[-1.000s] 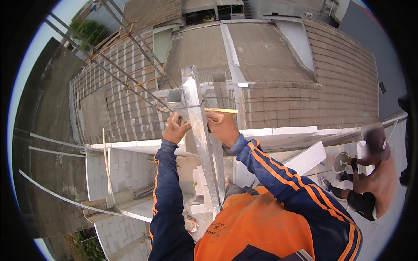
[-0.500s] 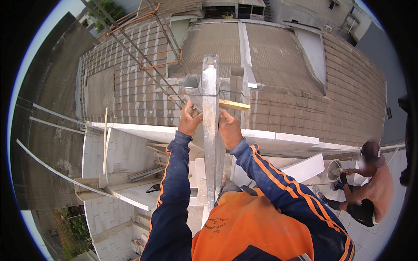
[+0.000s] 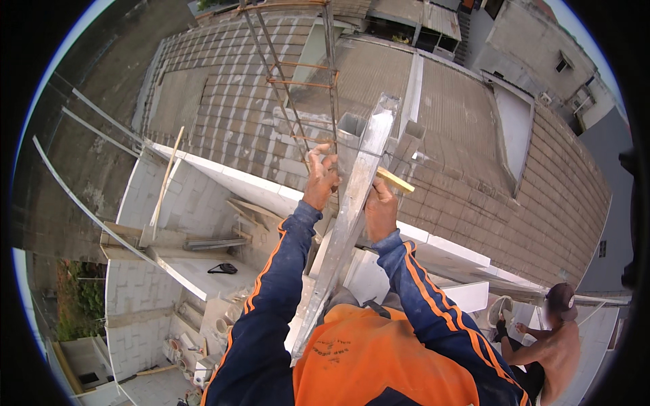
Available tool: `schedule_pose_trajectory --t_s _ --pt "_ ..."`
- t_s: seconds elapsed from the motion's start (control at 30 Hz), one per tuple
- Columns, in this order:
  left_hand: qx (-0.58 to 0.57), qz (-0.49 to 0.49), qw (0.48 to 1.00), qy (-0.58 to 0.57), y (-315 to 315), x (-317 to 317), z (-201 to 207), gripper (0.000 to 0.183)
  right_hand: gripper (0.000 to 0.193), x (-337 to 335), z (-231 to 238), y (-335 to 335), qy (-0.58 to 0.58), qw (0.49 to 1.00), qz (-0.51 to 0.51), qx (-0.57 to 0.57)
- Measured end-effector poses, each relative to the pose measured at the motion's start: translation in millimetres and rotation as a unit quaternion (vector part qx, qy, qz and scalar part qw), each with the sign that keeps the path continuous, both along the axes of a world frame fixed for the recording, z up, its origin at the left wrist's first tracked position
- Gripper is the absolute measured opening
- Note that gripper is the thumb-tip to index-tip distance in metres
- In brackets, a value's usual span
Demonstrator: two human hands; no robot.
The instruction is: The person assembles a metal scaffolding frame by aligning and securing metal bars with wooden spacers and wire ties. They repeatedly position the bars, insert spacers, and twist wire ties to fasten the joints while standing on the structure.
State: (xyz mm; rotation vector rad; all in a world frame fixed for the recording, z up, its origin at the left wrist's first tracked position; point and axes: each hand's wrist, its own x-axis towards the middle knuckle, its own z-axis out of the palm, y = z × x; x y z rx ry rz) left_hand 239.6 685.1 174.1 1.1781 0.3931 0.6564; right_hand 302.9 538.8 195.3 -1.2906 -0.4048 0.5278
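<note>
A long, worn, silver-grey bar (image 3: 359, 179) runs away from my body, tilted toward the far right. A thin wire crosses its upper part. Left of the bar is my left hand (image 3: 321, 179), its fingers bent but apart, with nothing visible between them. My right hand (image 3: 381, 211) is closed against the bar's right side; its fingertips are partly hidden, and what they grip cannot be made out. Just beyond it a yellowish wooden stick (image 3: 396, 181) pokes out. Grey box-shaped ends (image 3: 350, 126) stand beside the bar's upper part.
A rebar cage (image 3: 302, 74) rises beyond my left hand. Tiled roofing (image 3: 467, 183) spreads below, past a white block wall (image 3: 257, 189). At the lower right a person (image 3: 552, 345) crouches by a bucket (image 3: 500, 310). Boards and debris lie at the lower left.
The view has turned, so the bar now slants to the right. My left hand has come away from the bar, its fingers loosened. My right hand stays beside it.
</note>
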Motion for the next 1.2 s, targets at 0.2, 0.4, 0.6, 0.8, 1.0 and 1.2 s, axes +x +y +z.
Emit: schedule_pose_trajectory --t_s 0.2,0.4,0.6,0.8,1.0,1.2 --pt "0.250 0.077 0.957 0.122 -14 -8 1 0.047 0.020 -1 4 -5 -0.076 0.996 -0.003 -0.055" --pt "0.419 0.215 0.857 0.209 -37 -19 20 0.030 0.021 2 -3 -3 -0.049 0.999 0.010 -0.019" --pt "0.353 0.113 0.884 0.284 -22 -27 34 0.025 0.018 2 -13 2 0.002 1.000 0.015 0.006" --pt "0.142 0.038 0.956 0.254 -16 -28 36 0.029 0.017 5 -15 2 -0.004 1.000 0.018 0.022" --pt "0.354 0.016 0.897 0.264 -19 -33 45 0.025 0.018 6 -15 -2 -0.115 0.993 -0.009 0.007" --pt "0.316 0.005 0.909 0.273 -19 -34 40 0.023 0.021 8 -24 -2 -0.156 0.987 -0.019 0.018"
